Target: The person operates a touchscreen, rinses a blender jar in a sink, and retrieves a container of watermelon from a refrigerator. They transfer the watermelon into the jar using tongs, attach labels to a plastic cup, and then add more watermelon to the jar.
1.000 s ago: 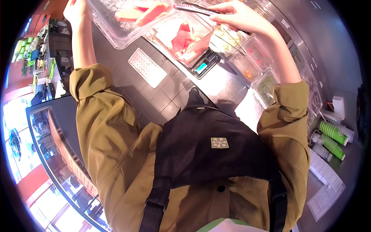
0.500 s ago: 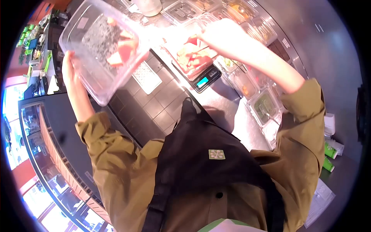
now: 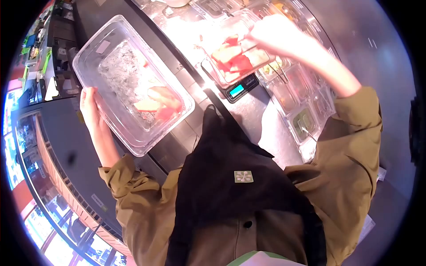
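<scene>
My left hand (image 3: 91, 106) grips the long side rim of a large clear plastic tub (image 3: 119, 128), tilted so its inside faces me. A few red-orange chunks (image 3: 162, 104) lie at one end of the tub, with wet-looking speckles across its bottom. My right hand (image 3: 266, 37), washed out by bright light, is closed at the far right rim of a smaller clear container (image 3: 259, 65). Several red chunks (image 3: 233, 60) fill that container. It overlaps a black digital scale (image 3: 243, 88) with a lit blue display; part of the scale's platform shows at its left.
Lidded and open clear food containers (image 3: 304, 124) line the right side of the steel counter (image 3: 253, 119). One nearby holds pale green pieces (image 3: 270, 68). A dark cabinet (image 3: 57, 137) stands at left, and tiled floor (image 3: 188, 117) shows between it and the counter.
The large tub has come down and nearer to me, its inside turned more into view. My right hand and the smaller container have shifted right, exposing the scale's left edge.
</scene>
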### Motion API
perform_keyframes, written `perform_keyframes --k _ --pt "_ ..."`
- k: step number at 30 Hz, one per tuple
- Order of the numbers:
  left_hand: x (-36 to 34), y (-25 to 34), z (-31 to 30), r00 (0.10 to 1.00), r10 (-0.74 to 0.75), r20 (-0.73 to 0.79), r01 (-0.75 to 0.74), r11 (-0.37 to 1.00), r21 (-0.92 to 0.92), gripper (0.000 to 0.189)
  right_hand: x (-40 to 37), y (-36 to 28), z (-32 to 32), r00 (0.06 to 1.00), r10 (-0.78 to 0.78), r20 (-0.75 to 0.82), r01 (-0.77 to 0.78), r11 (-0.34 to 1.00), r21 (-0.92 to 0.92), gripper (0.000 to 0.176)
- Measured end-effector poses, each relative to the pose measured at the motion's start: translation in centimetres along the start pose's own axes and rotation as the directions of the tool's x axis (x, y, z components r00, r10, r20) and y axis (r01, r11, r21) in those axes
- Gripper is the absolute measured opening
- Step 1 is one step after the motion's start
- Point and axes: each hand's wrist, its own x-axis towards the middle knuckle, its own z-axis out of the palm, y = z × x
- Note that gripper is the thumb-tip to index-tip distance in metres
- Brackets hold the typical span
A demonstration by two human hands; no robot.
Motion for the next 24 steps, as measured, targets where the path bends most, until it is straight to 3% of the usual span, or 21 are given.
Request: perform_keyframes --k 1,2,3,4,5,7,9,10,12,13,15,17,19,20,22,23,24 --pt "-0.8 -0.3 0.7 1.0 -0.023 -0.007 0.023 1.0 -0.01 0.003 -2.0 0.5 -2.0 0.974 -0.165 -0.154 0.155 0.985 -0.075 0.025" --pt "-1.2 -0.6 0.9 0.999 -0.037 0.012 0.037 0.999 -0.015 0.003 -3.1 0.4 -4.1 0.994 -0.075 -0.083 0.074 0.997 -0.025 0.031" --pt "-1.4 -0.9 1.1 0.998 -0.051 0.032 0.052 0.998 -0.021 0.004 -4.0 -0.2 -7.1 0.994 0.059 0.089 -0.063 0.997 0.044 0.033" --pt "-1.5 -1.0 1.3 0.997 -0.061 0.052 0.063 0.998 -0.031 0.004 -5.0 -1.2 -8.8 0.99 0.097 0.105 -0.114 0.98 0.164 0.033" --pt "-1.8 -0.9 1.8 0.993 -0.096 0.075 0.099 0.995 -0.027 0.005 -6.2 -2.6 -9.6 0.997 0.074 0.034 -0.081 0.915 0.396 0.033" --pt "-2.8 -0.3 2.2 0.985 -0.145 0.096 0.147 0.989 -0.015 0.007 -6.8 -5.9 -9.9 0.993 0.0 -0.121 0.097 0.594 0.798 0.033" --pt "-4.1 0.5 3.1 0.986 -0.151 0.069 0.151 0.989 0.006 0.006 -6.1 -7.4 -8.3 0.947 -0.073 -0.313 0.315 0.412 0.855 0.033" --pt "-4.9 0.8 3.4 0.987 -0.153 0.054 0.152 0.988 0.016 0.006 -6.1 -7.4 -6.5 0.838 -0.161 -0.522 0.526 0.494 0.692 0.034" --pt "-5.9 1.1 3.1 0.987 -0.153 0.046 0.152 0.988 0.014 0.007 -6.1 -7.7 -4.0 0.704 -0.247 -0.666 0.673 0.532 0.514 0.036" --pt "-6.4 1.3 2.6 0.987 -0.152 0.048 0.151 0.988 0.016 0.007 -6.1 -8.6 -3.7 0.73 -0.222 -0.647 0.65 0.519 0.555 0.037" --pt "-7.0 1.4 1.3 0.986 -0.16 0.056 0.159 0.987 0.011 0.007 -6.1 -9.9 -4.3 0.818 -0.214 -0.534 0.532 0.632 0.563 0.04" --pt "-7.5 1.0 -0.2 0.984 -0.163 0.072 0.163 0.987 0.005 0.008 -6.1 -10.8 -7.5 0.925 -0.183 -0.334 0.322 0.842 0.432 0.042" --pt "-7.3 0.4 -2.0 0.976 -0.186 0.116 0.185 0.983 0.014 0.008 -8.3 -9.6 -4.2 0.922 0.003 -0.387 0.302 0.622 0.722 0.041" --pt "-7.0 0.1 -2.9 0.971 -0.185 0.151 0.185 0.983 0.01 0.009 -11.0 -9.4 -3.6 0.959 0.153 -0.237 0.124 0.528 0.84 0.038" --pt "-5.3 -0.9 -4.5 0.948 -0.206 0.243 0.209 0.978 0.013 0.009 -16.0 -10.9 1.1 0.828 0.466 -0.31 0.203 0.266 0.942 0.039" --pt "-4.2 -1.5 -5.4 0.93 -0.215 0.299 0.22 0.975 0.018 0.009 -19.3 -12.4 4.5 0.779 0.605 -0.165 0.163 0.058 0.985 0.042" --pt "-3.0 -2.2 -6.5 0.9 -0.233 0.368 0.239 0.971 0.032 0.01 -22.2 -14.9 7.5 0.708 0.705 -0.053 0.112 -0.038 0.993 0.043"
